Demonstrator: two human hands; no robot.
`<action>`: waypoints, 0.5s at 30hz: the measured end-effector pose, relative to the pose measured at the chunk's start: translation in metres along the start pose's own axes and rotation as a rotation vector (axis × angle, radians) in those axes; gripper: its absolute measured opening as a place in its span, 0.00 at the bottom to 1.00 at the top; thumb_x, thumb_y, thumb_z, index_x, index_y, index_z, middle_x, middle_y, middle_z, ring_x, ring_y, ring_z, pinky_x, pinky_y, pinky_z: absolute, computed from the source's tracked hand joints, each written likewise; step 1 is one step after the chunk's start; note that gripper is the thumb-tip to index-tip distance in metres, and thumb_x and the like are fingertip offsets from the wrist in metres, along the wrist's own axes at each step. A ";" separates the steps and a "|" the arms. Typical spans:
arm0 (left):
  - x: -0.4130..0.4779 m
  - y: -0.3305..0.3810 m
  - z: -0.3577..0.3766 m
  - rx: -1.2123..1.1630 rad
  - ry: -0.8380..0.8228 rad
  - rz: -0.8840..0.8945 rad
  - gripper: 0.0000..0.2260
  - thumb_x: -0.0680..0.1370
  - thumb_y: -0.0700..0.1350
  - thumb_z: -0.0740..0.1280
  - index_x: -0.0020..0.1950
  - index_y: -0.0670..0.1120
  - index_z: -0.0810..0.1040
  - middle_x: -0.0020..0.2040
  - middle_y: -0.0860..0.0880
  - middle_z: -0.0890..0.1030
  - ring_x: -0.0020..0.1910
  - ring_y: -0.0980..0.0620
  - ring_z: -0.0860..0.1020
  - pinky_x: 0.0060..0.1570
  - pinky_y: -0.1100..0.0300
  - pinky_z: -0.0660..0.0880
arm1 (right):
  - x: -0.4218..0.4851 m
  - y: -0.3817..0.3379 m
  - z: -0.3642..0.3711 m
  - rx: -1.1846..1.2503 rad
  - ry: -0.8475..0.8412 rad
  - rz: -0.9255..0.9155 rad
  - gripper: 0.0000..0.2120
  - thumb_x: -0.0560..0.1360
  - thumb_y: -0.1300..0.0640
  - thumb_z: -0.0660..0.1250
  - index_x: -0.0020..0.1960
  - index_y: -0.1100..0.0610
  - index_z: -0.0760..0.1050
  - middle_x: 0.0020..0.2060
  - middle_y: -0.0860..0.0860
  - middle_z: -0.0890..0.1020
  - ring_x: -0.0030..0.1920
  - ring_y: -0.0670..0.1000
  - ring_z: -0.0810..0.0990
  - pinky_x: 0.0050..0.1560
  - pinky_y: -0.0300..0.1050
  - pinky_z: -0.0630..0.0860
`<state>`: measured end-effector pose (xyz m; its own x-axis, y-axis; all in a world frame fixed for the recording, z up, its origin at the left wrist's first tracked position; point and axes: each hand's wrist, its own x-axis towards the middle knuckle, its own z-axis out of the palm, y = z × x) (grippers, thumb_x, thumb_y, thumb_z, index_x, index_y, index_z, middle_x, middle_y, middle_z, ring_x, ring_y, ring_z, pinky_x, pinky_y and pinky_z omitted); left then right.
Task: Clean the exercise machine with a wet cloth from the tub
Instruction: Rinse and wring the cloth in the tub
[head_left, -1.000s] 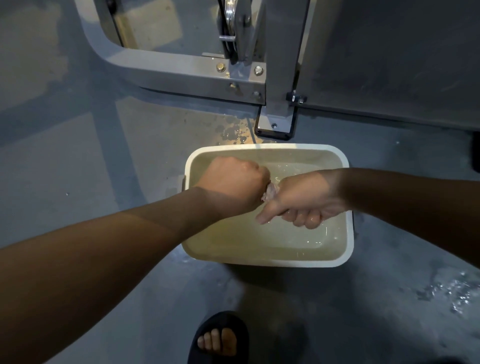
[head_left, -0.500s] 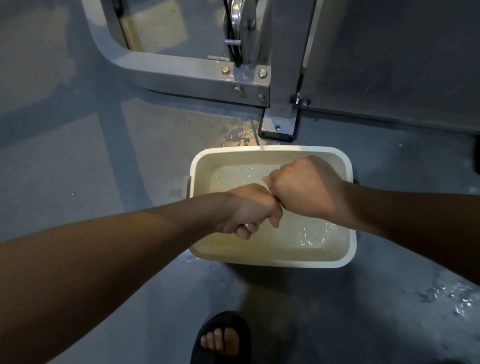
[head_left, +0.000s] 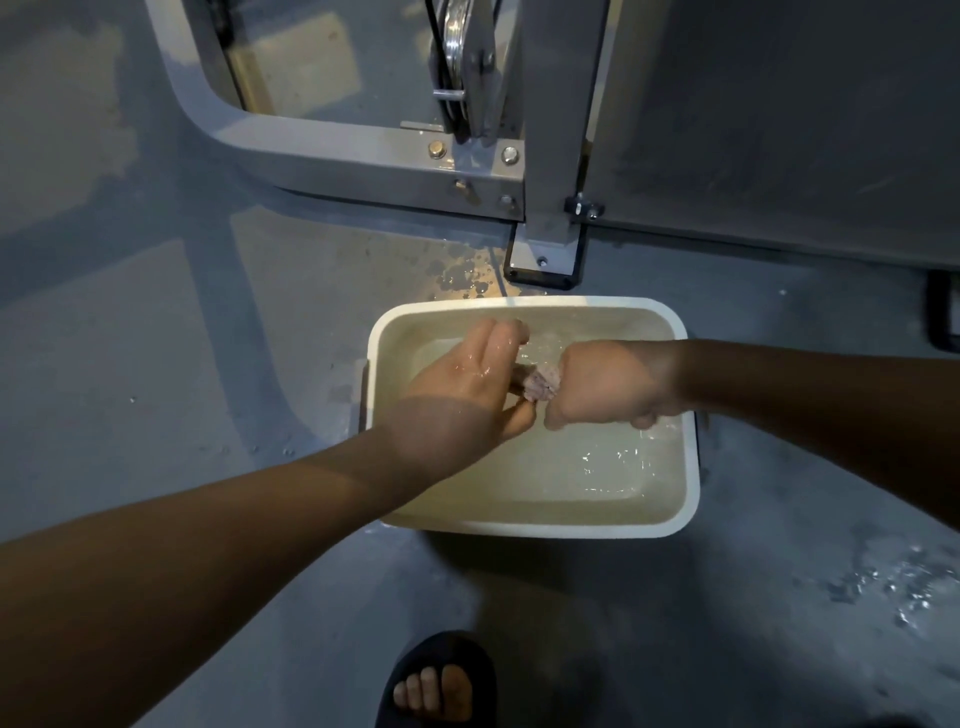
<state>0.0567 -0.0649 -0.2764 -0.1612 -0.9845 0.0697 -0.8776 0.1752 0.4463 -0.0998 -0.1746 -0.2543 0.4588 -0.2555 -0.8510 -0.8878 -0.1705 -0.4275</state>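
Observation:
A white rectangular tub (head_left: 690, 467) holding water stands on the grey floor in front of the exercise machine's grey metal frame (head_left: 363, 161). Both of my hands are above the water. My right hand (head_left: 608, 384) is a tight fist around a small, pinkish wet cloth (head_left: 541, 382), and only a wad of it sticks out on the left side. My left hand (head_left: 462, 384) is wet, with its fingers stretched out straight toward the machine and its thumb close under the cloth wad. Most of the cloth is hidden inside the right fist.
The machine's pulley and cable (head_left: 457, 57) rise behind the bolted base foot (head_left: 545, 260). Water is splashed on the floor near the foot (head_left: 462, 278) and at the right (head_left: 893, 587). My foot in a black sandal (head_left: 436, 686) stands just below the tub.
Both fists were wringing the cloth together. My left hand has now let go and straightened its fingers, while the right fist keeps the cloth.

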 end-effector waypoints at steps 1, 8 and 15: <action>-0.002 -0.004 0.001 0.044 0.010 0.084 0.18 0.80 0.48 0.65 0.66 0.41 0.70 0.52 0.43 0.78 0.42 0.51 0.80 0.35 0.60 0.76 | -0.002 0.001 -0.002 0.186 -0.108 0.046 0.12 0.77 0.55 0.69 0.40 0.54 0.68 0.28 0.51 0.66 0.25 0.50 0.60 0.26 0.39 0.57; 0.009 -0.004 -0.002 0.229 0.008 0.176 0.21 0.71 0.38 0.76 0.62 0.34 0.77 0.45 0.39 0.75 0.40 0.42 0.73 0.29 0.52 0.71 | -0.012 -0.005 -0.001 0.613 -0.376 0.050 0.18 0.79 0.64 0.69 0.38 0.54 0.64 0.26 0.48 0.61 0.27 0.45 0.54 0.23 0.34 0.53; 0.041 0.022 -0.034 0.476 -0.378 -0.160 0.06 0.79 0.48 0.63 0.46 0.49 0.77 0.41 0.47 0.77 0.41 0.40 0.75 0.39 0.55 0.67 | -0.011 -0.018 0.012 -0.413 0.349 -0.221 0.17 0.81 0.51 0.60 0.33 0.53 0.67 0.29 0.49 0.71 0.36 0.57 0.74 0.36 0.45 0.68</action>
<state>0.0459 -0.1016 -0.2331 -0.0834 -0.9423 -0.3241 -0.9949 0.0975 -0.0273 -0.0893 -0.1577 -0.2408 0.6786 -0.4584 -0.5739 -0.7142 -0.5943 -0.3697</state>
